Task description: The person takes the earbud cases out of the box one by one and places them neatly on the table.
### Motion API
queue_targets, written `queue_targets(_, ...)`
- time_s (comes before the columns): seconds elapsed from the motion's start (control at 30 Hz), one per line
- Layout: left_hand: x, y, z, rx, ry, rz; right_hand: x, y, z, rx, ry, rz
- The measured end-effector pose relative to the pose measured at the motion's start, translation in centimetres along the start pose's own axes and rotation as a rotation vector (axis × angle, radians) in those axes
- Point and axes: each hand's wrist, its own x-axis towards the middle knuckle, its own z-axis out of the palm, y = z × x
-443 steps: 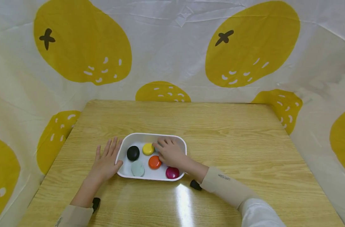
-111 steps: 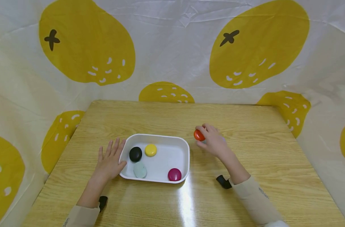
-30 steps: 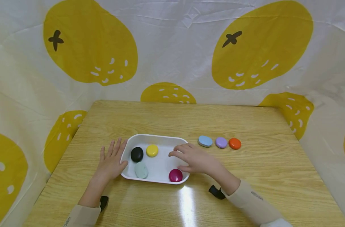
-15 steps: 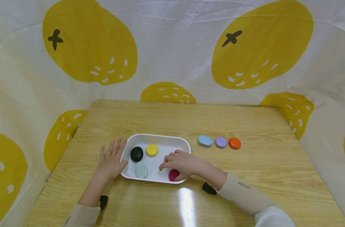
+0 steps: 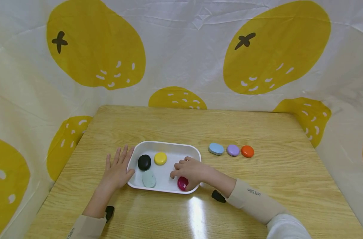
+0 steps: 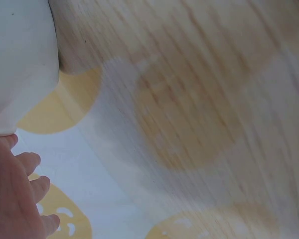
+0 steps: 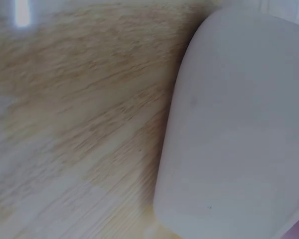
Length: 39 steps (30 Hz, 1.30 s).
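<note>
Plainly, a broad stretch of wood-grained table [image 5: 181,124] is left between its far edge and the white, round-cornered tray [image 5: 163,176]. Beyond the tray's right side, a blue oval piece [image 5: 216,149], a round lilac piece [image 5: 233,150] and a round orange piece [image 5: 247,151] are set in a row. Inside, at the left, are grouped a smooth black disc [image 5: 144,162], a glossy yellow disc [image 5: 160,158] and a speckled pale-green oval [image 5: 149,179]. The tray's left rim is touched by the left hand [image 5: 117,171] — fingers spread. At the near right corner, a glossy magenta disc [image 5: 181,183] is partly covered by the right hand [image 5: 191,171] — fingers bent, thumb against it; whether the grip is closed cannot be told.
</note>
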Motion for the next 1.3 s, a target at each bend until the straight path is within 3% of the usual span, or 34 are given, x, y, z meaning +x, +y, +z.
queue_targets(0.53,0.1,-0.1,0.1,0.0,-0.005,-0.004,0.3,0.4,0.9,-0.139,0.099,0.074)
queue_targets(0.93,0.2,-0.1,0.1,-0.002,-0.004,-0.008,0.8,0.4,1.8,-0.108,0.141,0.157)
queue_targets(1.07,0.1,-0.1,0.2,-0.002,-0.002,-0.009,0.9,0.5,1.9,-0.1,0.206,0.167)
queue_targets(1.3,0.1,-0.1,0.1,-0.001,0.003,-0.007,0.0,1.6,1.4,-0.014,0.418,0.185)
